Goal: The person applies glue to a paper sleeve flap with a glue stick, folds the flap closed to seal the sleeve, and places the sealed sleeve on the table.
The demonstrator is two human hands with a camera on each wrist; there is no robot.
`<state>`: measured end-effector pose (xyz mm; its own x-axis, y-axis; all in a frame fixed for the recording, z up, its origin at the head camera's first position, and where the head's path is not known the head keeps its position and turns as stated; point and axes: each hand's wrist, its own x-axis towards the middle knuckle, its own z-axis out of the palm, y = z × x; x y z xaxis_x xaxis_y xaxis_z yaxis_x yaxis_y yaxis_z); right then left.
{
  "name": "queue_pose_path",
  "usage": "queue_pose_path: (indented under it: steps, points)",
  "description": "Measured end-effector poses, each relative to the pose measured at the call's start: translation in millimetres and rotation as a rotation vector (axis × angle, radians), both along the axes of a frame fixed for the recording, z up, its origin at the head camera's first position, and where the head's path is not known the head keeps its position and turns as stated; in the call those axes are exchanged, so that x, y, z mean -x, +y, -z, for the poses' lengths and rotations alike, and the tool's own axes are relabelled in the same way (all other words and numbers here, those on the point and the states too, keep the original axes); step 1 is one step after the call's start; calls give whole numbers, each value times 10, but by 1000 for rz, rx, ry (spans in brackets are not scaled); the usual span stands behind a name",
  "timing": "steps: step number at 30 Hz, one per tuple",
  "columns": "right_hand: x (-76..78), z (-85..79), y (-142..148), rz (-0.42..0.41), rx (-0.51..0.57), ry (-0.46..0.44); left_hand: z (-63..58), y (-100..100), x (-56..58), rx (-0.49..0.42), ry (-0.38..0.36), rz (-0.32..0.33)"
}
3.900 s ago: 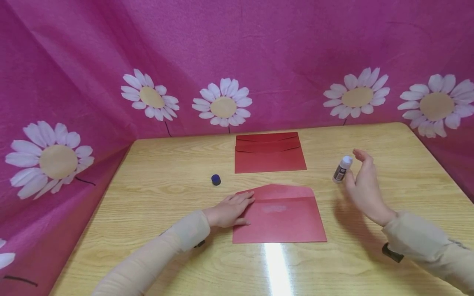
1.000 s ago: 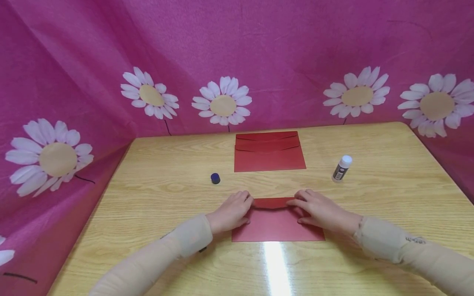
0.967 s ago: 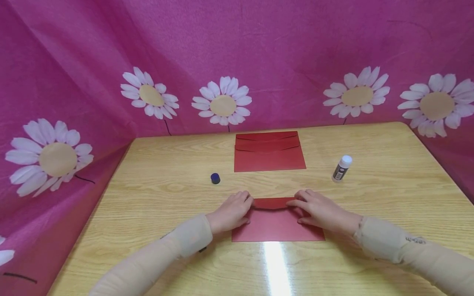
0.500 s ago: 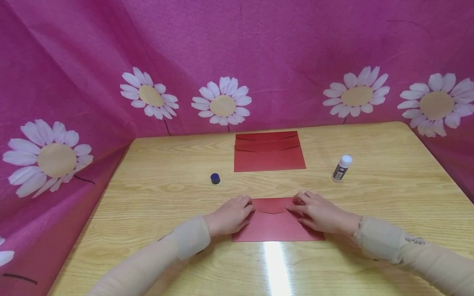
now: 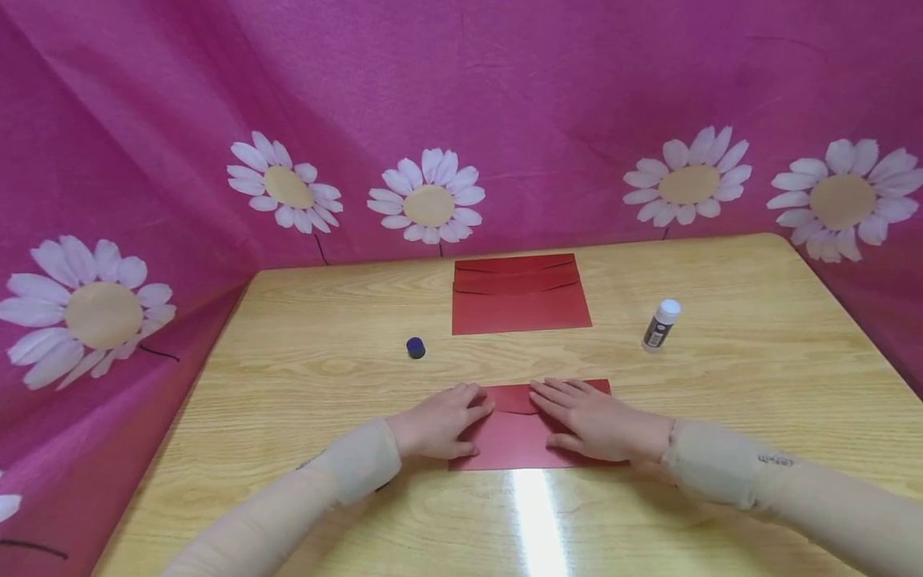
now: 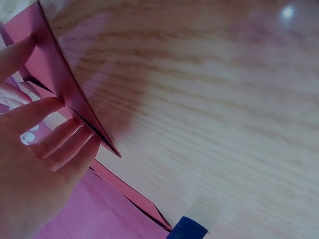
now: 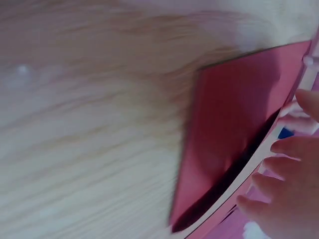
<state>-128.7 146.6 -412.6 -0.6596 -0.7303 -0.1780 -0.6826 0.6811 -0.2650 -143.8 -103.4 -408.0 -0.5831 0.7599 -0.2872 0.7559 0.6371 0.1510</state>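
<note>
A red envelope [image 5: 505, 445] lies on the wooden table, its pointed flap [image 5: 508, 397] folded down toward the person. My left hand [image 5: 438, 425] rests on its left end, fingertips at the flap's edge and thumb lower on the body. Spread over the flap's right half is my right hand [image 5: 598, 421], fingers nearly straight and pressing on the paper. In the right wrist view a dark gap shows under the flap at the envelope's right end [image 7: 234, 104]. The left wrist view shows the left fingers along the folded edge of the envelope [image 6: 50, 64].
Farther back lie overlapping red envelopes [image 5: 521, 311]. A glue stick [image 5: 659, 327] stands uncapped at the right, and its dark blue cap [image 5: 415, 348] sits at the left. Pink cloth [image 5: 548, 96] with white daisies hangs along the table's back and left edges.
The right hand left the glue stick and came to the envelope. The raised flap went down flat between both hands. Now the right hand has slid left and flattened over the flap.
</note>
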Motion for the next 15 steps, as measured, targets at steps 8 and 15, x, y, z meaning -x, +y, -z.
queue_pose_path:
  steps: [8,15]
  points:
    - [-35,37,-255,-30,-81,-101,7,17,-11,18,-25,-27]
    - [-34,66,-254,1,-86,-175,-14,16,-30,10,-23,-27]
